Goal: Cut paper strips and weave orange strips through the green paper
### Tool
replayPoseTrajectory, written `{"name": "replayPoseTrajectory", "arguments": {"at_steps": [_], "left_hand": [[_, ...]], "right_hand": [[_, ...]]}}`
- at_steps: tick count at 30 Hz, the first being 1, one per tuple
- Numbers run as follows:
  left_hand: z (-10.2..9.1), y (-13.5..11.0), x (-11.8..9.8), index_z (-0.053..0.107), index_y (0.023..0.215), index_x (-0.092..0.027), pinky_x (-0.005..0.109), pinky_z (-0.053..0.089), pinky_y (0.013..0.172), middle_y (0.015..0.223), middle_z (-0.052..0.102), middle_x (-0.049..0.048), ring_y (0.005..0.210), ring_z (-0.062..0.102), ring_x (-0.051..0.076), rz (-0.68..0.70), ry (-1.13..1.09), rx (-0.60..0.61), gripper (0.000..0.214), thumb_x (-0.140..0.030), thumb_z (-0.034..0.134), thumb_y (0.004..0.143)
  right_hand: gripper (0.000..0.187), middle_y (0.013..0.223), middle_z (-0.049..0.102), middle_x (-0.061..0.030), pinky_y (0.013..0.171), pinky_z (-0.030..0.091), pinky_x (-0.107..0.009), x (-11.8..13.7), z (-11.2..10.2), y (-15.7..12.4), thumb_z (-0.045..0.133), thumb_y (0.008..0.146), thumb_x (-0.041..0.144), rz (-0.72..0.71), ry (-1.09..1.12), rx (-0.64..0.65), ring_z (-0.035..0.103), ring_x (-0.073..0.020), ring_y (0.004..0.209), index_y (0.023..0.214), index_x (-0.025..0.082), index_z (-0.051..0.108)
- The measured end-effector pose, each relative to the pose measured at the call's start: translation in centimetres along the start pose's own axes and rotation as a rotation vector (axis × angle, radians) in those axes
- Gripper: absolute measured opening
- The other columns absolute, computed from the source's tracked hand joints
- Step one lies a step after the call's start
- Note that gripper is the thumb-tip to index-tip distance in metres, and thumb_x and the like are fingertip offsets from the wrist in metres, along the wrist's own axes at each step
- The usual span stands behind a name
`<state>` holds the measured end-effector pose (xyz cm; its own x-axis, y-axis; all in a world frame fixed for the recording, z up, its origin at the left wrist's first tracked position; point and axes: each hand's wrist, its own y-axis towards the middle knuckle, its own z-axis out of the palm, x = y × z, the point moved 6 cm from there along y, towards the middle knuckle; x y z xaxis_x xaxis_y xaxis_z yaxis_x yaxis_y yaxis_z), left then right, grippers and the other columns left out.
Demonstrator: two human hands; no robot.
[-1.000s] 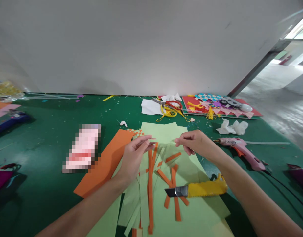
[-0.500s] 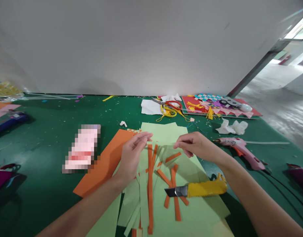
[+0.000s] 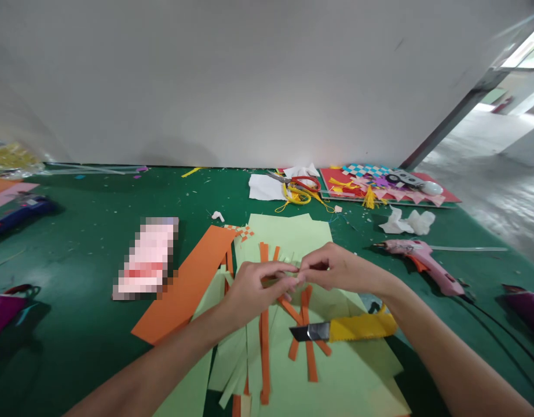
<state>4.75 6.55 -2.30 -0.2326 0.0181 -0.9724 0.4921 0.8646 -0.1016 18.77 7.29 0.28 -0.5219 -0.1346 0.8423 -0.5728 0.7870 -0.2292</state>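
My left hand (image 3: pixel 260 289) and my right hand (image 3: pixel 336 267) meet over the pale green paper (image 3: pixel 288 229), fingertips touching. Both are closed in a pinch on a thin pale green paper strip (image 3: pixel 288 258), mostly hidden by the fingers. Beneath and beside my left hand lie orange paper strips (image 3: pixel 265 353) and more green strips (image 3: pixel 253 359). Short orange strips (image 3: pixel 311 365) cross one another below my right hand. A yellow-handled utility knife (image 3: pixel 358 328) rests over them, its blade pointing left.
Orange paper (image 3: pixel 189 284) and a blurred-out pink rectangular object (image 3: pixel 147 255) lie left. A small orange-and-green checked weave (image 3: pixel 245 233) sits behind. Scissors (image 3: pixel 304 184) and red card (image 3: pixel 336 194) are at the back. A pink glue gun (image 3: pixel 427 263) lies right, trailing its cord.
My hands have come together from apart, my left moving right and slightly toward me. The green strip that stretched between them is now mostly covered by fingers.
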Motion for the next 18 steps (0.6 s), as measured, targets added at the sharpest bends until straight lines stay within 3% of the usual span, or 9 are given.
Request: {"name": "replayPoseTrajectory", "arguments": {"at_steps": [5,18], "left_hand": [[-0.26,0.04,-0.38,0.068,0.073,-0.017,0.021,0.050,0.057,0.069,0.069,0.0027,0.059,0.065,0.014,0.031,0.012,-0.001,0.023,-0.032,0.055,0.085],[-0.91,0.08,-0.77,0.064,0.071,-0.018,0.019,0.045,0.051,0.065,0.065,0.0009,0.054,0.058,0.011,0.032,-0.010,-0.077,0.021,-0.031,0.055,0.085]], "right_hand": [[0.023,0.052,0.044,0.0048,0.044,0.025,-0.021,-0.39,-0.64,0.06,0.053,0.085,0.033,-0.007,0.010,-0.055,0.034,-0.0071,0.048,0.078,0.016,0.066],[0.020,0.056,0.046,0.0045,0.048,0.030,-0.022,-0.84,-0.86,0.12,0.055,0.084,0.036,-0.015,0.093,-0.136,0.042,-0.0086,0.050,0.081,0.017,0.059]]}}
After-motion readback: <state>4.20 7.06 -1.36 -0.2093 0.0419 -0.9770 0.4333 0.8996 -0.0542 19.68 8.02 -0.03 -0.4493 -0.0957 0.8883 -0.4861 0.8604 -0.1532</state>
